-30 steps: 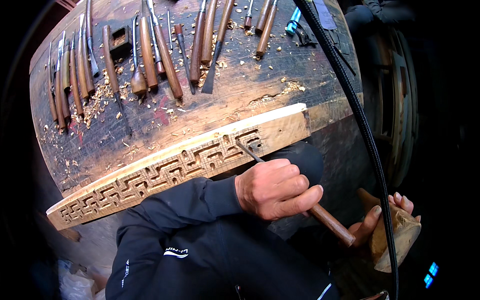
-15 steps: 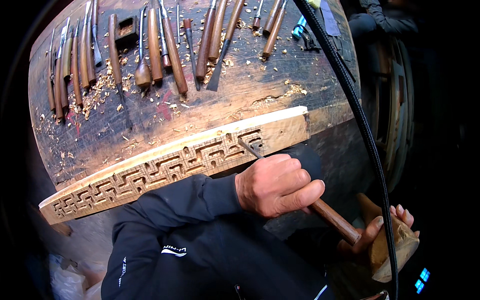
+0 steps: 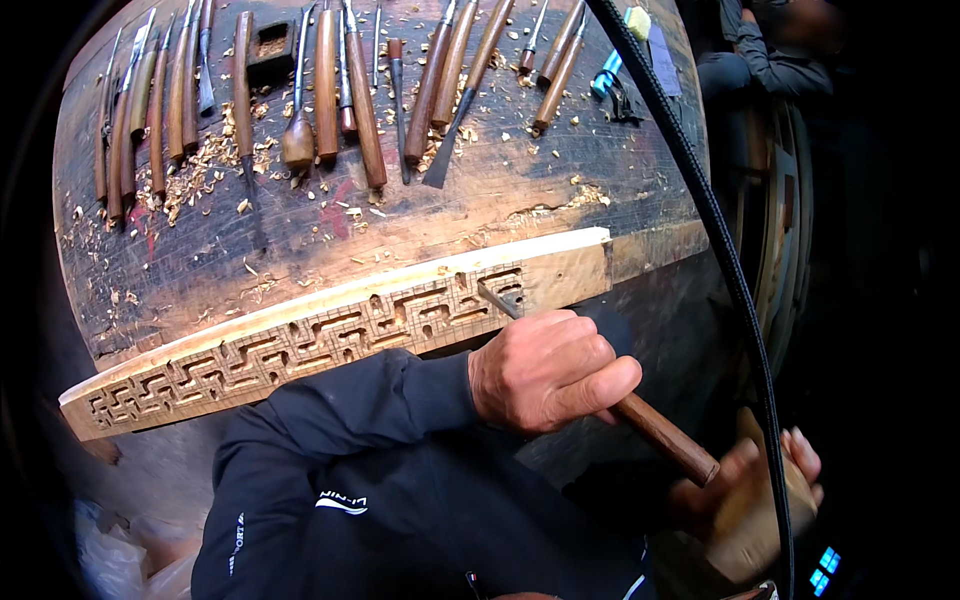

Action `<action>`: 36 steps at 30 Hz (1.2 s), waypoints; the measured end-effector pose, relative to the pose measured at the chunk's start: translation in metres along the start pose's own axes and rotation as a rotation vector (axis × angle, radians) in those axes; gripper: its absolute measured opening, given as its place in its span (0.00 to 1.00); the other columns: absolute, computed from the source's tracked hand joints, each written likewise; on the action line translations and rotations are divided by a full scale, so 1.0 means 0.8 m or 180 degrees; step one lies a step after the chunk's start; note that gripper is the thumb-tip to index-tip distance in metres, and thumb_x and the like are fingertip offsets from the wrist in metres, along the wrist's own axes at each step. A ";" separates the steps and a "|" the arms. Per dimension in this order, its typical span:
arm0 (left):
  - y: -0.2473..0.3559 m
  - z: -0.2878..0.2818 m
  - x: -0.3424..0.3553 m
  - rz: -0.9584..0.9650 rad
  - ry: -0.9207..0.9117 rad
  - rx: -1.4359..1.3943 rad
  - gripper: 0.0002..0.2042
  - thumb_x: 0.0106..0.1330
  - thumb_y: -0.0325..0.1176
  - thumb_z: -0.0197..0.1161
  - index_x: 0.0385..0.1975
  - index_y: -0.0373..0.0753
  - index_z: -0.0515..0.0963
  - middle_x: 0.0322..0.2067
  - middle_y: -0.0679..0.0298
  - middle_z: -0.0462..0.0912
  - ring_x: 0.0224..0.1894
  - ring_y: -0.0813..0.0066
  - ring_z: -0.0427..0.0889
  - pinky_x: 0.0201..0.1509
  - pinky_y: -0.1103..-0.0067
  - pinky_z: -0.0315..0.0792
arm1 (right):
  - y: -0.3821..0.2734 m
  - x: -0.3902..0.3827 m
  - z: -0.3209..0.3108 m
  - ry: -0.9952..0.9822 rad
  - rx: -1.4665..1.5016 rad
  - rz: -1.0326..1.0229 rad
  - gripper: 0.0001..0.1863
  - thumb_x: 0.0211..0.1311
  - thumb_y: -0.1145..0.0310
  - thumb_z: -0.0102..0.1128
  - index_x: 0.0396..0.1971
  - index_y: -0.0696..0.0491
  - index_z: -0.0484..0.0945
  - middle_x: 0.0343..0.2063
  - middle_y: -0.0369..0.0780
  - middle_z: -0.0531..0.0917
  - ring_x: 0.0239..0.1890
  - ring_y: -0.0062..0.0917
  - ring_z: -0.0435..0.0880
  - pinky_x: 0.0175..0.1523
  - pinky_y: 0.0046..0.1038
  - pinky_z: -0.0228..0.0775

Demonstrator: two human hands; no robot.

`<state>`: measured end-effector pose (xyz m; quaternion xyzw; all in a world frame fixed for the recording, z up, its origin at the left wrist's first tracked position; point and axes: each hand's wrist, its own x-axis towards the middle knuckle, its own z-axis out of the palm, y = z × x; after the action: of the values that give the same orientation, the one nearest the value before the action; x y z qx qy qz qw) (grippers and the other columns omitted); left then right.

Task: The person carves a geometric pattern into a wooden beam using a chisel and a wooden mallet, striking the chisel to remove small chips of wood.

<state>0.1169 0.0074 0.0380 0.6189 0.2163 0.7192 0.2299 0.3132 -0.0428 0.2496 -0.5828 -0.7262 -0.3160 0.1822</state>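
My left hand [image 3: 548, 372] is closed round a chisel [image 3: 670, 441], whose metal end rests in the carved fretwork near the right end of a long pale board [image 3: 562, 270]. The board slants along the worktable's near edge, with gridded markings and rows of recessed channels on its face. At the lower right, my right hand [image 3: 728, 476] grips a wooden mallet [image 3: 752, 515], blurred and partly behind a black cable. The mallet is near the chisel's handle end; whether they touch I cannot tell.
Several chisels and gouges [image 3: 364, 130] lie across the worktable [image 3: 150, 280] among wood shavings, with a dark square block [image 3: 270, 52] and a light blue tool [image 3: 610, 75]. A black braided cable [image 3: 725, 240] crosses the right side. Another person [image 3: 768, 62] is at the top right.
The mallet in my right hand has shifted down and slightly left and is now blurred. My chisel hand has barely moved. The view has shifted slightly, with more of the other person showing.
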 end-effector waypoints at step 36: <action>-0.006 -0.006 0.001 0.0184 -0.1066 -0.0286 0.18 0.79 0.44 0.71 0.51 0.33 0.84 0.29 0.63 0.74 0.28 0.63 0.81 0.30 0.68 0.75 | -0.003 -0.056 0.078 -0.0208 0.0491 0.0386 0.34 0.65 0.77 0.78 0.69 0.69 0.76 0.61 0.58 0.85 0.62 0.47 0.89 0.70 0.46 0.82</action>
<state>0.1127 0.0117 0.0348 0.7251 0.1248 0.6213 0.2694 0.3286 -0.0344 0.1747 -0.6199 -0.7173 -0.2284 0.2215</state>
